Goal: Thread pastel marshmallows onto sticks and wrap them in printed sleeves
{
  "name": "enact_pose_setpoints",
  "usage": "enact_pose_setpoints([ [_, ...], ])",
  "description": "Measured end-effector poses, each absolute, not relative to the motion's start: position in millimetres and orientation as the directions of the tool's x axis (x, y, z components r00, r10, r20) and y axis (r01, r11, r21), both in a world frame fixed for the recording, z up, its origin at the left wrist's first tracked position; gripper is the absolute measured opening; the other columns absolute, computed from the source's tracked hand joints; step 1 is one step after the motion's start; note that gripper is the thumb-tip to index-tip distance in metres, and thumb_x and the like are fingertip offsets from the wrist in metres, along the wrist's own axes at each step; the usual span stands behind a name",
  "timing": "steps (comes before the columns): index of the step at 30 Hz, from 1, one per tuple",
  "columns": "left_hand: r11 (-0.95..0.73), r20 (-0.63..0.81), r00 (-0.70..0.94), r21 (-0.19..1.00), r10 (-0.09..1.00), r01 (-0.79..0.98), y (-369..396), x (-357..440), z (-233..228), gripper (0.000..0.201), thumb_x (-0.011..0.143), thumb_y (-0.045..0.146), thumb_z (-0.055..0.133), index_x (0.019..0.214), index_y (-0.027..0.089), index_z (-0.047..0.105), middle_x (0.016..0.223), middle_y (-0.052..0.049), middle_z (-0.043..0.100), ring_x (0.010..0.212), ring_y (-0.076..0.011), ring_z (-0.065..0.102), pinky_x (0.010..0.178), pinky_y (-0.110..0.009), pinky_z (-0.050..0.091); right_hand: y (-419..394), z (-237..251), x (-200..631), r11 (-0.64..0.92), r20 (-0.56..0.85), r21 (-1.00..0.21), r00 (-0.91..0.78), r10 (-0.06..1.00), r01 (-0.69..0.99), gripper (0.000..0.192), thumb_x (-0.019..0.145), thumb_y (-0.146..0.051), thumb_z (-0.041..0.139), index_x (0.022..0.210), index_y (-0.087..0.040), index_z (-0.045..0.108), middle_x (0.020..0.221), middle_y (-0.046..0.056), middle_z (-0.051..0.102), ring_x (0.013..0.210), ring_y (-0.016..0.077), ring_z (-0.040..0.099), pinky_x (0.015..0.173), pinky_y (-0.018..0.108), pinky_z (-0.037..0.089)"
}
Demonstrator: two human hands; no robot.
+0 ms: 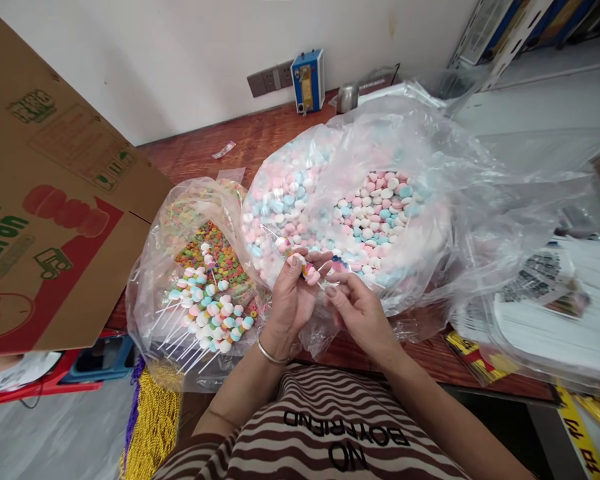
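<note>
candy skewer [311,275]: located in the left hand [291,297], over the near side of the table. grip: left thumb and fingers are closed on it. the right hand [357,313] has bent fingers at its near end; whether they pinch it or only touch it cannot be told.

surface and room, near to far: the wearer's striped shirt [330,427] stands against the table edge, with yellow fringe [157,420] hanging to the left above a grey floor [70,440]. the table [260,143] is red-brown wood. on it, a clear left bag [147,273] contains small orange, green and yellow pieces, with a bundle of finished skewers [215,310] lying on top. a larger right bag [325,157] contains pink, white and blue candies [377,213]. a cardboard box [65,160] stands at far left; white sticks [575,300] lie in plastic at right. a blue device [309,80] stands by the sockets [270,79] on a white wall [180,53].

obscured: fingers cover the skewer's middle; folded film blurs much of the right bag; the frame cuts off the box and the shelving [520,40].

appearance: rounded pink and white pieces show on the skewer, with a small yellow-orange part between them.
</note>
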State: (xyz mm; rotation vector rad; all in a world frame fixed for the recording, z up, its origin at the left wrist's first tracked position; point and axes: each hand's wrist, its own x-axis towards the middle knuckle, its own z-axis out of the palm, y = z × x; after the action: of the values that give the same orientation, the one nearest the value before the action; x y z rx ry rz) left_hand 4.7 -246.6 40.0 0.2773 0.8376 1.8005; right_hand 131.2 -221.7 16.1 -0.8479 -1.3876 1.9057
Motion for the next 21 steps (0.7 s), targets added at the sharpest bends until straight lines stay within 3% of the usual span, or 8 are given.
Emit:
enact_pose_setpoints([
  [2, -0.181, -0.188, -0.371, 0.624, 0.910, -0.760, -246.8, -3.0, 42.6, 0.016, 0.088, 0.030, 0.073, 0.099, 0.020, 0.066, 0.090, -0.001, 0.070, 0.103, -0.0208, 0.071, 0.103, -0.041, 0.051, -224.6, 12.5, 137.2, -0.549, -0.238, -0.819, -0.768, 0.594, -0.170, 0.034, 0.095, -0.053, 0.061, 0.097, -0.019, 0.064, 0.052, -0.010, 0.046, 0.034, 0.0050, 0.030, 0.036, 0.019, 0.026],
  [5, -0.147, -0.170, -0.300, 0.589, 0.939, -0.795, -248.8, -10.6, 44.0, 0.017, 0.087, 0.029, 0.074, 0.100, 0.019, 0.067, 0.089, -0.001, 0.069, 0.099, -0.0200, 0.071, 0.108, -0.046, 0.049, -232.7, 7.0, 142.1, -0.817, -0.169, -0.531, -0.917, 0.360, -0.223, 0.030, 0.094, -0.047, 0.065, 0.092, -0.017, 0.068, 0.045, -0.015, 0.028, 0.031, 0.0025, 0.013, 0.032, 0.016, 0.021],
  [8, -0.133, -0.143, -0.254, 0.561, 0.957, -0.817, -249.0, -15.0, 44.0, 0.019, 0.087, 0.030, 0.074, 0.101, 0.020, 0.067, 0.086, 0.001, 0.065, 0.083, -0.0143, 0.069, 0.104, -0.044, 0.052, -243.0, 5.5, 141.1, -0.876, -0.102, -0.393, -0.934, 0.343, -0.279, 0.022, 0.094, -0.037, 0.067, 0.096, -0.016, 0.073, 0.044, -0.015, 0.025, 0.032, 0.0017, 0.011, 0.033, 0.013, 0.023],
  [13, -0.111, -0.138, -0.231, 0.578, 0.963, -0.809, -244.1, -14.3, 50.1, 0.012, 0.093, 0.031, 0.069, 0.099, 0.022, 0.064, 0.063, 0.009, 0.042, 0.049, -0.0039, 0.045, 0.082, -0.025, 0.057, -255.3, 7.8, 133.9, -0.894, -0.068, -0.313, -0.931, 0.358, -0.321, 0.020, 0.094, -0.034, 0.068, 0.102, -0.017, 0.074, 0.041, -0.015, 0.030, 0.030, 0.0021, 0.012, 0.033, 0.013, 0.027],
  [15, -0.096, -0.138, -0.211, 0.572, 0.968, -0.815, -242.8, -9.7, 53.7, 0.017, 0.092, 0.036, 0.071, 0.099, 0.022, 0.063, 0.060, 0.010, 0.038, 0.045, -0.0033, 0.039, 0.077, -0.023, 0.057, -257.6, 8.4, 131.7, -0.881, -0.051, -0.327, -0.925, 0.377, -0.341, 0.022, 0.095, -0.039, 0.066, 0.100, -0.019, 0.072, 0.039, -0.016, 0.027, 0.029, 0.0028, 0.010, 0.032, 0.015, 0.027],
  [17, -0.087, -0.131, -0.196, 0.575, 0.972, -0.814, -242.7, -1.8, 55.9, 0.023, 0.090, 0.041, 0.073, 0.099, 0.022, 0.063, 0.057, 0.011, 0.035, 0.044, -0.0036, 0.039, 0.076, -0.024, 0.057, -257.6, 8.7, 130.2, -0.817, -0.076, -0.438, -0.890, 0.449, -0.375, 0.023, 0.097, -0.041, 0.063, 0.095, -0.019, 0.070, 0.038, -0.016, 0.025, 0.029, 0.0037, 0.011, 0.035, 0.017, 0.030],
  [19, -0.080, -0.131, -0.196, 0.600, 0.972, -0.796, -244.0, 9.5, 55.2, 0.029, 0.088, 0.046, 0.074, 0.098, 0.021, 0.064, 0.056, 0.011, 0.036, 0.045, -0.0043, 0.042, 0.080, -0.027, 0.058, -254.6, 8.9, 129.4, -0.645, -0.107, -0.652, -0.794, 0.598, -0.398, 0.026, 0.097, -0.043, 0.062, 0.087, -0.019, 0.067, 0.040, -0.014, 0.029, 0.033, 0.0049, 0.019, 0.040, 0.019, 0.034],
  [21, -0.072, -0.157, -0.220, 0.637, 0.963, -0.768, -246.4, 22.5, 51.7, 0.032, 0.087, 0.049, 0.074, 0.094, 0.019, 0.063, 0.055, 0.011, 0.039, 0.048, -0.0051, 0.047, 0.084, -0.030, 0.058, -248.9, 9.6, 129.0, -0.368, -0.080, -0.870, -0.642, 0.763, -0.329, 0.031, 0.095, -0.045, 0.063, 0.079, -0.019, 0.062, 0.047, -0.010, 0.039, 0.042, 0.0070, 0.031, 0.046, 0.021, 0.036],
])
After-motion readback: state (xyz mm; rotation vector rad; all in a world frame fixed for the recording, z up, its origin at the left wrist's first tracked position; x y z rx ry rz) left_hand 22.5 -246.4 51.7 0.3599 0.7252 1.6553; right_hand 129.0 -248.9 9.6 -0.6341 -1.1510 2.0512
